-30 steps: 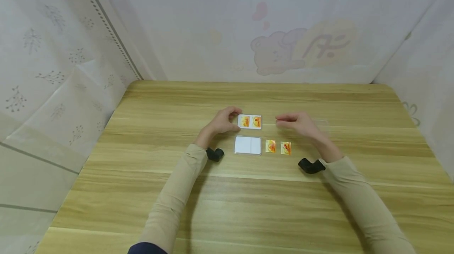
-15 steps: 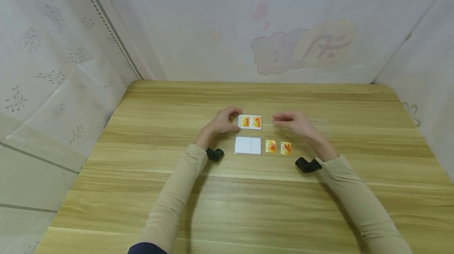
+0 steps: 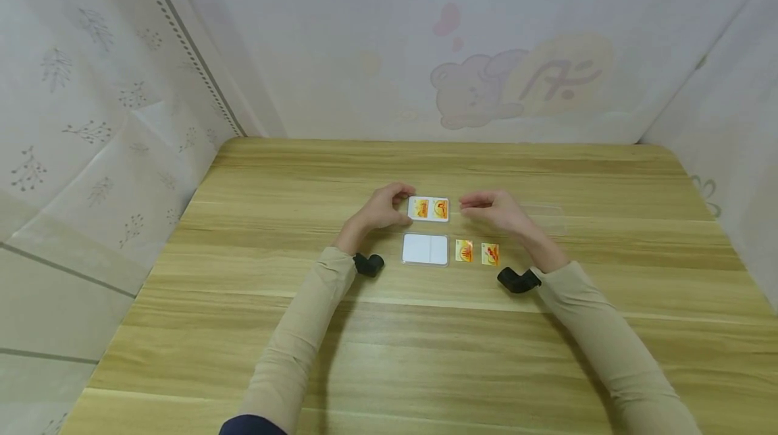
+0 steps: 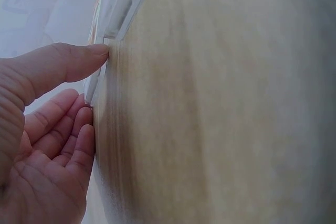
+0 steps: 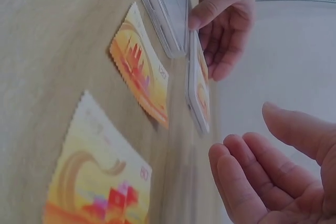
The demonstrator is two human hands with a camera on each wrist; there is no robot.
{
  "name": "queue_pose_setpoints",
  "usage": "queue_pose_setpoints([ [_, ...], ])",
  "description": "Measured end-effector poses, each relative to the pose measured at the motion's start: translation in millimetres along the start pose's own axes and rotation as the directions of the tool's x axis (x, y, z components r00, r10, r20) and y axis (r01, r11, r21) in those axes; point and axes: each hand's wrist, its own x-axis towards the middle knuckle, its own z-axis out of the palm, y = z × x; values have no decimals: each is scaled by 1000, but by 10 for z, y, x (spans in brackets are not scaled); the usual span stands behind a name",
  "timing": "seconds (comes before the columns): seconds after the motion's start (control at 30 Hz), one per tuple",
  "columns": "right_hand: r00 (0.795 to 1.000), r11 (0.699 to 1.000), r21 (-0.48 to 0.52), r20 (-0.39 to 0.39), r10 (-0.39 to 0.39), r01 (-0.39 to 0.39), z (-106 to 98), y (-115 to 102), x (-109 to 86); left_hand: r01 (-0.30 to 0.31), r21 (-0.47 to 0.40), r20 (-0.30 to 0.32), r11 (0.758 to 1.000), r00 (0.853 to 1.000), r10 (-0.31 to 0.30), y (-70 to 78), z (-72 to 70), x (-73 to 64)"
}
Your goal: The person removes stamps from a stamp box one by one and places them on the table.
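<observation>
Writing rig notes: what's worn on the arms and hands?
The left hand and right hand are bare. Both sleeves are beige, with dark navy fabric at the left one's near end. A black, bent piece sits at each sleeve's end.

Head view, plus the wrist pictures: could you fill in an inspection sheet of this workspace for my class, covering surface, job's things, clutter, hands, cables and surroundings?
Surface: wood-grain table.
Job's things: white card bearing two stamps; blank white panel nearer the person; right of it, apart from it and each other, a first loose stamp and a second loose stamp; clear flat piece, partly hidden.
Clutter: nothing seen.
Hands: left hand holds the card's left end; right hand sits right of the card, apart from it, with nothing seen in its fingers.
Cables: nothing seen.
Surroundings: pale printed hangings behind and at both sides.
</observation>
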Motion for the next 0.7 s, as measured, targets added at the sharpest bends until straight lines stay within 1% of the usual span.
queue_pose_setpoints([
  [0.27, 1000, 996, -90, -19, -13, 11, 92, -34, 84, -8, -5, 8, 1000, 1000, 8, -2, -13, -1],
  [0.47, 999, 991, -131, -37, -30, 25, 162, -66, 175, -5, 1, 9, 1000, 1000, 5, -5, -18, 0],
  [0.7, 999, 993, -115, -48, 25, -30, 207, -99, 272, -6, -20, 7, 1000, 1000, 6, -10, -10, 3],
])
